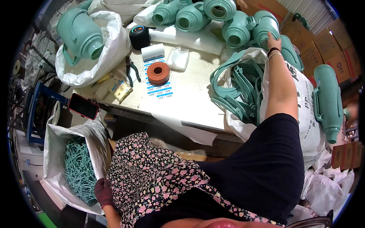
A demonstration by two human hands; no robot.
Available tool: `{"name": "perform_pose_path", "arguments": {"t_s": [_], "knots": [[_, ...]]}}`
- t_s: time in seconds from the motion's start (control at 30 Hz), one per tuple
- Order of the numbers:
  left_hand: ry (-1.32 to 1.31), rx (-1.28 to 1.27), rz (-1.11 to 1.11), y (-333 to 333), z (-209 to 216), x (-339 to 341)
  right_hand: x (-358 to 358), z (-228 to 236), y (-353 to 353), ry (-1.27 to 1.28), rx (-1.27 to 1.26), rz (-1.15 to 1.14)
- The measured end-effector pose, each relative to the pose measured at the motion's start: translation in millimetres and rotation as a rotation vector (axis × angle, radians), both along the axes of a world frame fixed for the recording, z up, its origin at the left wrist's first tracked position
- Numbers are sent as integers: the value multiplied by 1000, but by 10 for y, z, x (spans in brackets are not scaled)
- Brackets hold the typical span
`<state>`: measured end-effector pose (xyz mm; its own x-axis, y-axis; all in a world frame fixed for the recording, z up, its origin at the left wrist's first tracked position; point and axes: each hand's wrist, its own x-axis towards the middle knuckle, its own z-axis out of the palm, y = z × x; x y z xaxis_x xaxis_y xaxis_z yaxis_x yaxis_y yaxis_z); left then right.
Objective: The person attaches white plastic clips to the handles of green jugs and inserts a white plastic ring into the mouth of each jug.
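Observation:
My bare right hand (273,41) is stretched to the far right. Its fingers curl round the neck end of a green plastic thermos flask shell (266,23), which lies in a row of similar shells. Below that arm, a white sack (301,125) holds many curved green plastic strips (247,85), like handles or straps. Down at the left, my left hand (103,193) wears a dark red glove and looks closed beside my apron; whatever is in it cannot be made out. It is next to an open white bag (57,142) full of thin green plastic pieces (79,171).
On the white table (194,87) are an orange tape roll (158,73), a label sheet (159,91), black-handled pliers (132,71) and a black speaker (140,37). A phone (83,106) sits at its left corner. Another flask shell (329,102) stands right; cartons (304,49) are stacked behind.

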<state>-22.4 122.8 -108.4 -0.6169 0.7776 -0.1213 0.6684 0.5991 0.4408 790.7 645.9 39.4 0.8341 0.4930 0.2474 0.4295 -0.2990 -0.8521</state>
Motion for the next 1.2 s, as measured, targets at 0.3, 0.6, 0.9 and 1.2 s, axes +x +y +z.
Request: {"name": "perform_pose_path", "arguments": {"t_s": [0.3, 0.6, 0.9, 1.2], "knots": [[99, 31, 95, -194, -128, -228, -2549, 912, -155, -860, 589, 745], [-226, 212, 455, -1476, -737, -37, -5474, -507, -2626, -839, 410, 1989], [-273, -467, 106, -3238, -1613, 1167, -6022, -1951, -2945, -859, -240, 1875], [-647, -368, 397, -2783, -2215, 1358, -6199, -2209, -2631, -497, -222, 2067]]}}
